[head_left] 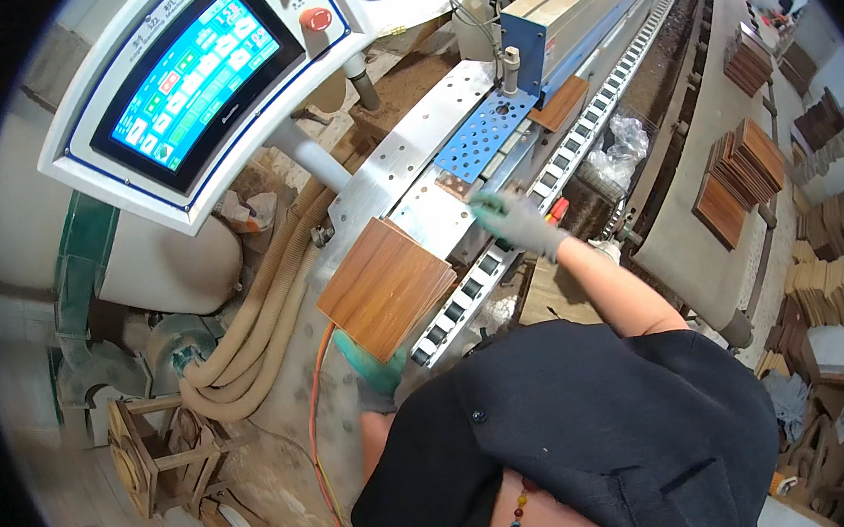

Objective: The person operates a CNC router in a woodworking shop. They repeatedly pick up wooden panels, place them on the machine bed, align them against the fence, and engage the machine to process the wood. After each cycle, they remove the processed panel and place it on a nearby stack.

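A stack of brown wood-grain planks (384, 282) lies slightly fanned at the near end of the machine's metal bed (435, 212). My left hand (371, 364), in a green glove, grips the stack at its near lower edge; the planks hide some of its fingers. My right hand (517, 223), in a grey-green glove, reaches over the bed beside the chain track (465, 300). Its fingers are stretched out, slightly blurred, with nothing seen in them. Just beyond its fingertips is a perforated blue plate (480, 148). Farther along, another plank (562, 104) lies by the blue housing.
A control panel with a lit screen (190, 83) and a red button (316, 19) stands at the upper left. Ribbed hoses (266, 317) run below it. On the right, a long conveyor (687, 250) carries plank stacks (741, 175). Clear plastic (621, 151) lies between the machines.
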Demonstrator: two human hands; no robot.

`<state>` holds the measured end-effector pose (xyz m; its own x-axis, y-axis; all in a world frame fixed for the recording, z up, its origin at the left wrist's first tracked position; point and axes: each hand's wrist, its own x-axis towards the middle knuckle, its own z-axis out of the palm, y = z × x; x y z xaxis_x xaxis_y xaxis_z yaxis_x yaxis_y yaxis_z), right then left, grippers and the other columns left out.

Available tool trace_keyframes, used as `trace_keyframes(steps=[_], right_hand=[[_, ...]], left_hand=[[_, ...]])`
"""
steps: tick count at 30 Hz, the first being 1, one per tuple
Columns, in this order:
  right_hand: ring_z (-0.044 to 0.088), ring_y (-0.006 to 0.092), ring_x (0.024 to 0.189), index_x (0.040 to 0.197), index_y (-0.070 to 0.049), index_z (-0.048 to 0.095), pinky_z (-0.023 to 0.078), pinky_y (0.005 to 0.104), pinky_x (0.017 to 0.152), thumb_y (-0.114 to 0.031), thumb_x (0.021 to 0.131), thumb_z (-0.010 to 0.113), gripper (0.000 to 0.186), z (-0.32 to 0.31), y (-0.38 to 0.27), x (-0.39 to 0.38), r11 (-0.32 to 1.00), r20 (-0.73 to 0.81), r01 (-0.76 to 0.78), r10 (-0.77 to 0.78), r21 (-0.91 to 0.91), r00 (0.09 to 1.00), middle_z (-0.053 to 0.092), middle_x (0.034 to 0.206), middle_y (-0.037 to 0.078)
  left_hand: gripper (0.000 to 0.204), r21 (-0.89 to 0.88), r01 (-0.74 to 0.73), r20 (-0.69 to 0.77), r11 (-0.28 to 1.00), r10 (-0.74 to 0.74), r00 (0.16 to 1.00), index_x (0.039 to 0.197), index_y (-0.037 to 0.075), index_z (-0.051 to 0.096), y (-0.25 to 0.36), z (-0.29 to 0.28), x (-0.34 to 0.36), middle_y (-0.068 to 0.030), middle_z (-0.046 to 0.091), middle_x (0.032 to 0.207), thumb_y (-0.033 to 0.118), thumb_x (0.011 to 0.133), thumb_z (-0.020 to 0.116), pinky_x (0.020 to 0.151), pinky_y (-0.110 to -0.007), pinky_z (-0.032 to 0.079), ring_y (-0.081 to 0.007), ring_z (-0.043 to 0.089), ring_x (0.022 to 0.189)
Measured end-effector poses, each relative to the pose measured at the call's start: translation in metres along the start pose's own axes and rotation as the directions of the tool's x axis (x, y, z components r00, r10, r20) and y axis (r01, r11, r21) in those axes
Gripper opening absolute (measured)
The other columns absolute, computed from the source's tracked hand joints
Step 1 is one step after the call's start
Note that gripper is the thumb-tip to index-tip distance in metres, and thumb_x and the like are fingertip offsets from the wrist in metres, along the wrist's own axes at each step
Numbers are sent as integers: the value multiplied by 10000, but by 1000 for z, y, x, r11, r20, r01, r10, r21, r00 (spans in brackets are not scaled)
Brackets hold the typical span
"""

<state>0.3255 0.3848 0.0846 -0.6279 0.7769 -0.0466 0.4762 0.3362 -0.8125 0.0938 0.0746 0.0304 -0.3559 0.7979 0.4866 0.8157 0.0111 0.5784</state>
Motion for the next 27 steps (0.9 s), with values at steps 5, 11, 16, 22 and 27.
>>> trace_keyframes(steps=[5,11,16,22,27], right_hand=[[704,234,937,1274,-23,642,530,341,861,-476,990,574,538,50,-47,-28,985,308,-40,-14,166,951,728,1036,162],[616,93,636,1299,-15,628,522,271,579,-238,977,680,394,46,-30,-20,774,288,-374,256,511,923,713,909,32],[655,133,566,1392,-26,545,554,264,510,-179,1000,652,434,9,21,-15,519,183,-286,242,806,953,711,952,67],[660,131,572,1327,-30,596,551,271,520,-171,986,671,377,-35,75,14,483,10,-203,373,852,928,696,895,32],[696,172,738,1371,-50,569,585,309,648,-43,962,554,409,-30,84,42,575,-16,-213,367,790,930,671,907,45]], left_hand=[[789,-216,91,14,972,-90,996,1413,-3,365,-15,11,0,-219,521,1270,102,757,790,1057,-472,410,-383,530,1167],[841,-609,470,259,639,-400,879,1439,-9,343,-45,31,-13,-230,505,1333,101,748,811,1059,-456,450,-370,550,1202],[864,-198,169,127,965,-146,981,1471,-15,314,-48,22,-23,-238,522,1326,130,771,799,1026,-468,476,-395,582,1165],[846,-187,143,131,972,-120,984,1468,-30,311,-47,23,-19,-262,528,1308,122,777,775,995,-485,479,-434,582,1142],[836,-157,81,105,984,-65,992,1463,-36,311,-44,18,-20,-265,523,1305,118,780,767,993,-483,478,-435,575,1145]])
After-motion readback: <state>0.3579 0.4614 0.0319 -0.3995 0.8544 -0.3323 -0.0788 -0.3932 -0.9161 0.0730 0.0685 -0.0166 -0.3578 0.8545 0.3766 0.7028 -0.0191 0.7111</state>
